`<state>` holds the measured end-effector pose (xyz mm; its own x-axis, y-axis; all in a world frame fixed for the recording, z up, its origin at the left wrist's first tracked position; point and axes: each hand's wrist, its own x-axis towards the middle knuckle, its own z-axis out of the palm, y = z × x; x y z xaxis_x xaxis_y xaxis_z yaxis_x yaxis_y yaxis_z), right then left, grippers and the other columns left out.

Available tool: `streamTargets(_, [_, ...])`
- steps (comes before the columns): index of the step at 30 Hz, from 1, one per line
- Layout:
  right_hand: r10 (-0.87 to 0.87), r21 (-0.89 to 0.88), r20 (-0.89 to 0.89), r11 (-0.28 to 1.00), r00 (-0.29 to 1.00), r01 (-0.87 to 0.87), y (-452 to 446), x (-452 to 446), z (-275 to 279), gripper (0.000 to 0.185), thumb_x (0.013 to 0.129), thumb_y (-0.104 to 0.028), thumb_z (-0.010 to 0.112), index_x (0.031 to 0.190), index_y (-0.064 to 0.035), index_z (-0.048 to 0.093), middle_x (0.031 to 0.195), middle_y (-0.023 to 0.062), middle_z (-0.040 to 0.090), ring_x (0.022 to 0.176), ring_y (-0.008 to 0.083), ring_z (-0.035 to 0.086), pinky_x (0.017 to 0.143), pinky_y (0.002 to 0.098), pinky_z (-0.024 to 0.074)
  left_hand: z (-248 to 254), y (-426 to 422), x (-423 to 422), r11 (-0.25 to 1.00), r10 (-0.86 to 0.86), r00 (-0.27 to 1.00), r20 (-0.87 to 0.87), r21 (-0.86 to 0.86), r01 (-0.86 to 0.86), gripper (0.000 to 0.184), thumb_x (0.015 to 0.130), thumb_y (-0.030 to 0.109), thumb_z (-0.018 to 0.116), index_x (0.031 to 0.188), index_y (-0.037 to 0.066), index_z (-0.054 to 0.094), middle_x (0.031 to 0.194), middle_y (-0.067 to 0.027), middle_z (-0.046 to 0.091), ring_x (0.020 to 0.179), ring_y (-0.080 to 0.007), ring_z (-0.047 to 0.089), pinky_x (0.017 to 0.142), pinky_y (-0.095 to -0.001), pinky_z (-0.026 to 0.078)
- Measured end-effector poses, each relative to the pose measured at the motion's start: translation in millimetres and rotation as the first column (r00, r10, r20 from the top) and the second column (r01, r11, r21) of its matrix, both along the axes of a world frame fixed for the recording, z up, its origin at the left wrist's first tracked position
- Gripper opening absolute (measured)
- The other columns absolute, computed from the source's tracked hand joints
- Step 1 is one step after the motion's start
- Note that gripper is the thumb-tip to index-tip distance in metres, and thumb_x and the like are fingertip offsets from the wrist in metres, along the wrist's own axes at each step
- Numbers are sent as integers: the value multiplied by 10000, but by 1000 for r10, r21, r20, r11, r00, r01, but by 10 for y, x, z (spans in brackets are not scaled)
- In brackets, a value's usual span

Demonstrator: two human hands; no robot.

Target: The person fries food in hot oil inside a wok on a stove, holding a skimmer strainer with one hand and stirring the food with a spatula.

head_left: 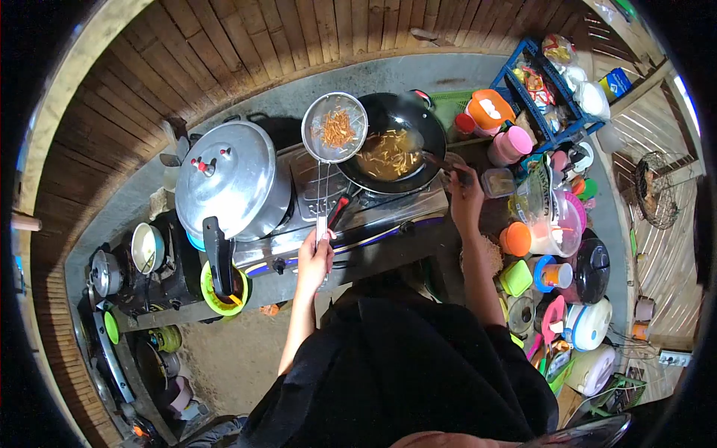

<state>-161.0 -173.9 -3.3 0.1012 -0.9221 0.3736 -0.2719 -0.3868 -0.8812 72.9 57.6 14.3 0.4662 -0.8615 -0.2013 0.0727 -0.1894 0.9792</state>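
My left hand is closed around the long handle of a wire-mesh strainer. Brown fried strips lie in the strainer's bowl, which is held beside the wok's left rim. In the black wok, paler strips sit in oil. My right hand grips the handle of a dark utensil that reaches into the wok; its working end is hard to make out. Under the wok is a metal gas stove.
A large pressure cooker stands left of the strainer, its black handle jutting toward me. To the right are an orange container, pink tub, blue rack and several jars. A lime-green bowl sits at the counter's front left.
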Motion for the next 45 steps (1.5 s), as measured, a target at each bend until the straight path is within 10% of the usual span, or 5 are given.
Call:
streamTargets(12, [295, 188, 157, 928, 943, -322, 127, -134, 157, 194, 887, -117, 562, 1046, -9, 584, 822, 86, 624, 709, 122, 607, 643, 247, 474, 76, -189, -168, 994, 57, 997, 49, 86, -61, 212, 971, 226, 407, 925, 55, 523, 478, 24, 380, 362, -54, 340, 351, -221, 259])
streamTargets(21, [87, -49, -71, 995, 994, -90, -27, -273, 155, 180, 862, -113, 587, 1023, -30, 590, 894, 114, 622, 713, 167, 595, 607, 259, 462, 125, -264, -271, 988, 116, 986, 119, 84, -126, 219, 974, 226, 400, 926, 52, 524, 456, 26, 362, 357, -55, 324, 352, -224, 247])
streamTargets(28, [184, 26, 122, 982, 975, -188, -270, 123, -150, 183, 863, -143, 605, 1032, -75, 596, 769, 57, 589, 575, 97, 449, 539, 232, 388, 130, -279, -345, 990, 103, 988, 111, 81, -112, 230, 979, 237, 393, 933, 51, 521, 469, 24, 365, 362, -54, 321, 356, -223, 244])
streamTargets(45, [103, -92, -17, 990, 995, -104, -96, -202, 281, 154, 869, -123, 574, 984, -21, 562, 807, 100, 586, 647, 172, 537, 606, 283, 437, 138, -295, -346, 990, 104, 988, 118, 80, -114, 224, 978, 233, 396, 938, 53, 522, 471, 26, 367, 362, -53, 323, 353, -225, 240])
